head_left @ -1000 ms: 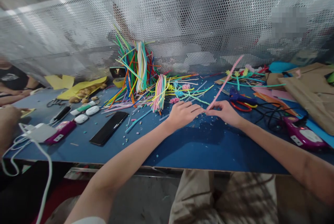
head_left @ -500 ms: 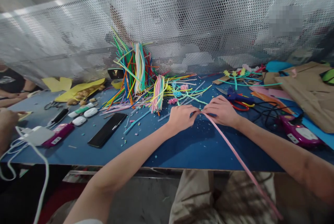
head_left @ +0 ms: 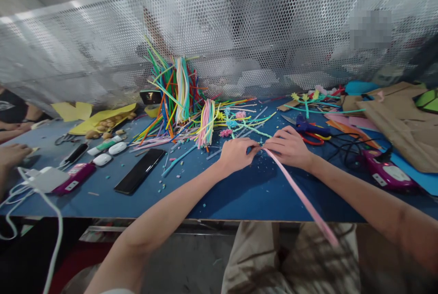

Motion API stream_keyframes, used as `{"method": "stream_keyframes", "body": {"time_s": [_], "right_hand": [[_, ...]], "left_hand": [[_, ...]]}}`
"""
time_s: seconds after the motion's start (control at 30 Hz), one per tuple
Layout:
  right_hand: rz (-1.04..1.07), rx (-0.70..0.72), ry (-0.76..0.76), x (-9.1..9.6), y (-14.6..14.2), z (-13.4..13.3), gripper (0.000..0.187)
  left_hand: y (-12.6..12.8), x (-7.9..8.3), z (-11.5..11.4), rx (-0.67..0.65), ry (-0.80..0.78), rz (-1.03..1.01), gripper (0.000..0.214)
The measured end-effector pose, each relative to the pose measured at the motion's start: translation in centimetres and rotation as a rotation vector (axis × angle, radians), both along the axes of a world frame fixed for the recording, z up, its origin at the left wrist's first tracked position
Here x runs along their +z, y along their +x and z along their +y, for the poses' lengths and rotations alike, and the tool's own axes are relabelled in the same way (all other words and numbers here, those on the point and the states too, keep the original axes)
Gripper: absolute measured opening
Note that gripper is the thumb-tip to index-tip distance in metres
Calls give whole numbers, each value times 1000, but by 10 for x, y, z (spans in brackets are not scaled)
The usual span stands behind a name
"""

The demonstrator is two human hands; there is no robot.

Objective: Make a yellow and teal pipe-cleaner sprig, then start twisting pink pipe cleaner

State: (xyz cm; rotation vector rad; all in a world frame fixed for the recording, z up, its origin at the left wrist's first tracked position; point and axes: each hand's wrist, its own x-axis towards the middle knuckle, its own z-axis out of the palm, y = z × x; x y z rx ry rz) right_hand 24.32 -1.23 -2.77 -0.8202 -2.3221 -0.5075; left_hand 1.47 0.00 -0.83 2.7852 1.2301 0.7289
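Observation:
My left hand (head_left: 237, 153) and my right hand (head_left: 289, 148) meet over the blue table (head_left: 239, 193), fingertips pinching one end of a long pink pipe cleaner (head_left: 301, 198). The pink stem runs from the pinch down and to the right, past the table's front edge and over my lap. Just beyond my hands lie bent green, yellow and blue pipe cleaners (head_left: 244, 123).
A big heap of coloured pipe cleaners (head_left: 178, 97) stands at the back centre. A black phone (head_left: 140, 170) lies left of my arm. Glue guns (head_left: 386, 170) and red scissors (head_left: 313, 136) lie right. Another person's hand (head_left: 12, 154) rests far left. A perforated metal screen (head_left: 239, 34) closes the back.
The pink pipe cleaner, pointing up and away a second ago, has been swung round toward me and now trails over my lap. Both hands stayed together, shifting slightly.

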Motion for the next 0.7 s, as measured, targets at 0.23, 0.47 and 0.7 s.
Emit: {"method": "stream_keyframes", "body": {"time_s": [0.23, 0.47, 0.7], "right_hand": [[254, -70, -239, -3, -3, 3, 12], [502, -55, -543, -6, -4, 6, 21], [493, 3, -643, 2, -5, 2, 25]], "left_hand": [[-3, -7, 9, -94, 178, 2, 29], [-9, -11, 18, -204, 430, 70, 25], [-9, -4, 12, -157, 366, 203, 30]]}}
